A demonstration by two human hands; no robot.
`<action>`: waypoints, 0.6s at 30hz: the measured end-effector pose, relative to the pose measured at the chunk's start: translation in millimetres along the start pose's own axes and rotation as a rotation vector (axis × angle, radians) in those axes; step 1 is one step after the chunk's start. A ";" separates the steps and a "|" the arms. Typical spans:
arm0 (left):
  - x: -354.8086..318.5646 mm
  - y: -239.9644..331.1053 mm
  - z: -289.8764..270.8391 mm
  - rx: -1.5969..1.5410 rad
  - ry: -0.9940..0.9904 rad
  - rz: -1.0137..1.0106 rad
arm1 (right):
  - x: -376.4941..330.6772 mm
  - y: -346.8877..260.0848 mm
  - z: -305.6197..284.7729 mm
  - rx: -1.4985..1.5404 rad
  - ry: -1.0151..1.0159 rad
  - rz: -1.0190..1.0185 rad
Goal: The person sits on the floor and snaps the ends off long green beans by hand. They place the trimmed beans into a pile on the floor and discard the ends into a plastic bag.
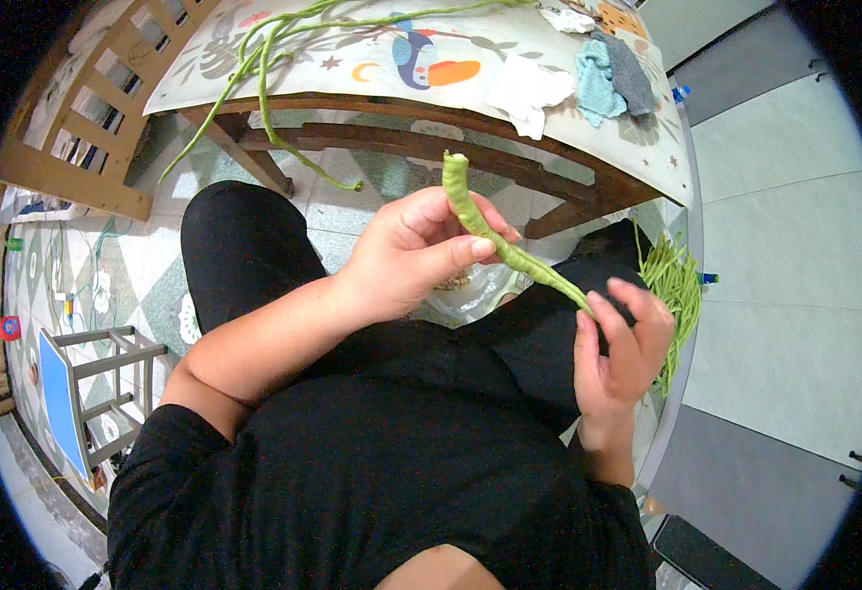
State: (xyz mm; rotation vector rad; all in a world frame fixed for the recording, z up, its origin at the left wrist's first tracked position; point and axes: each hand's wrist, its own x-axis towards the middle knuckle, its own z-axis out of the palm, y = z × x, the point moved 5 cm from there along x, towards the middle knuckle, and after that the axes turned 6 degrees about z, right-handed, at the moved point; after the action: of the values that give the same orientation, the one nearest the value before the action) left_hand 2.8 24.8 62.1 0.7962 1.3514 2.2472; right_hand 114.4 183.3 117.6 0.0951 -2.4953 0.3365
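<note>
A green bean pod (524, 262), plump and bumpy with a blunt broken upper end, slants across my lap. My left hand (396, 254) is closed around its middle, the thumb pressing from the near side. At the pod's thin lower end, my right hand (629, 346) pinches it between thumb and fingertips. Below my hands, between my legs, part of a clear plastic bag (477, 297) shows; its contents are mostly hidden. Several long beans (262, 74) lie on the table, some drooping over its front edge. A heap of green beans (675, 295) is beside my right leg.
Ahead stands a wooden table with a printed cover (352, 67), holding white tissues (529, 90), a teal cloth (593, 81) and a grey cloth (624, 74). A blue-topped stool (65, 403) is at the left, below a wooden slatted frame (96, 128). Cabinets (785, 246) line the right.
</note>
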 end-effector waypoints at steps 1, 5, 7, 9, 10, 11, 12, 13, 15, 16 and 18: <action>0.1 -0.3 0.2 -0.006 -0.006 -0.003 | 0.6 -0.5 -2.0 -0.020 0.021 0.015; -0.3 -0.7 2.3 -0.016 -0.035 0.003 | 1.1 4.0 -2.0 -0.116 0.035 0.027; -0.8 -3.2 1.5 -0.027 -0.034 -0.005 | 5.2 -4.8 -1.3 -0.311 0.090 0.022; -0.7 -4.9 3.4 -0.021 -0.050 -0.012 | 10.0 -15.6 3.6 -0.218 -0.048 -0.036; -1.2 -5.2 4.4 -0.006 -0.059 -0.012 | 15.5 -18.9 10.6 -0.065 -0.131 -0.099; -1.9 -5.7 5.4 0.011 -0.067 -0.010 | 21.8 -25.5 21.2 0.048 -0.212 -0.156; -1.8 -4.1 7.1 0.042 -0.064 0.029 | 22.5 -27.7 32.2 0.125 -0.245 -0.151; -2.3 -2.1 9.1 0.074 -0.060 0.068 | 19.7 -27.1 42.4 0.206 -0.223 -0.129; -3.7 2.2 2.1 0.464 -0.057 0.213 | 15.8 -27.3 56.1 0.370 -0.306 0.044; -3.0 6.0 0.7 0.622 -0.072 0.361 | 15.1 -26.1 60.9 0.434 -0.322 0.111; -8.0 14.0 0.9 0.947 -0.097 0.653 | 11.2 -26.1 71.5 0.532 -0.355 0.190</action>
State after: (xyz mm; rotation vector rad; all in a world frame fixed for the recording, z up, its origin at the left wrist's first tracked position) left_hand 8.9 14.3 72.8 1.8384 2.3898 1.8096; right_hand 68.5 139.5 74.0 0.1424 -2.6970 1.1462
